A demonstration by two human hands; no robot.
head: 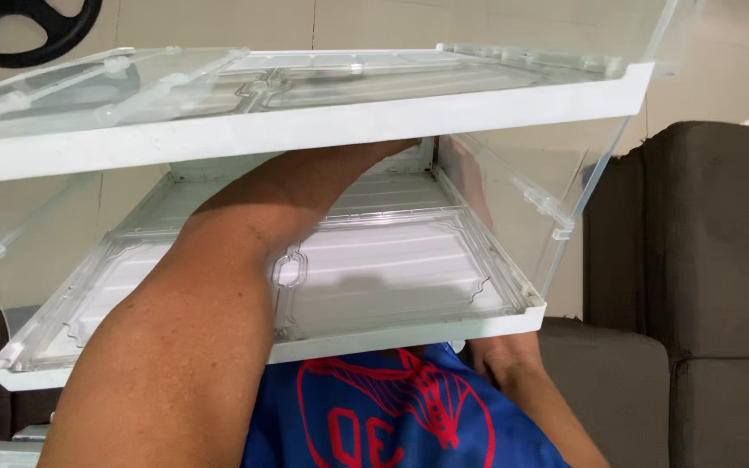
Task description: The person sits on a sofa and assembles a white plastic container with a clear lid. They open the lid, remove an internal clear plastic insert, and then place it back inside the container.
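I see my left hand (383, 152) reaching deep between the clear plastic, white-edged shelf panels (409, 286), fingers hidden, so I cannot tell their grip. My right hand (504, 355) cups the near right underside; I'd keep it level.

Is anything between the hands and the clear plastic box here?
Nothing visible. The left arm reaches inside the clear box, its hand hidden behind the white top panel. The right hand presses directly against the underside of the white bottom edge.
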